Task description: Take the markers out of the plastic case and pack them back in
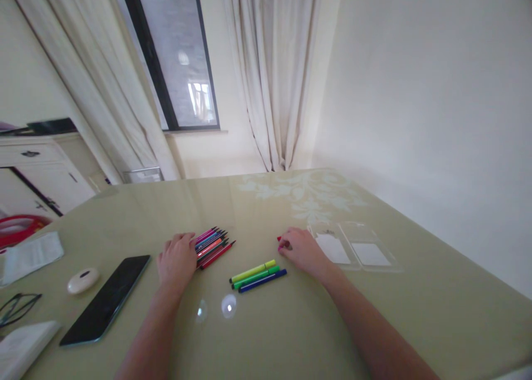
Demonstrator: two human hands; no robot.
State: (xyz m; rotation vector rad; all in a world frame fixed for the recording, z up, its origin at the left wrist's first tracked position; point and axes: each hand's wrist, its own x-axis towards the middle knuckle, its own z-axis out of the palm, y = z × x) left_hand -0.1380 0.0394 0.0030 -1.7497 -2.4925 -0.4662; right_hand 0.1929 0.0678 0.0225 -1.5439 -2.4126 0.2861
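Note:
My left hand (177, 261) rests palm down on a bundle of coloured marker pens (213, 245) lying on the glossy olive table (291, 324), fingertips over their near ends. Three loose markers, yellow (252, 271), green (255, 277) and blue (262, 281), lie side by side between my hands. My right hand (301, 250) sits curled on the table with a red marker (279, 239) poking out from under its fingers. A clear plastic pen case (355, 247) lies open just right of that hand.
A black phone (106, 299) lies face up at the left, with a small white oval object (83, 280), glasses (16, 308), papers (31, 255) and a white pad (20, 347) near it. Curtains, a window and a white cabinet stand behind the table.

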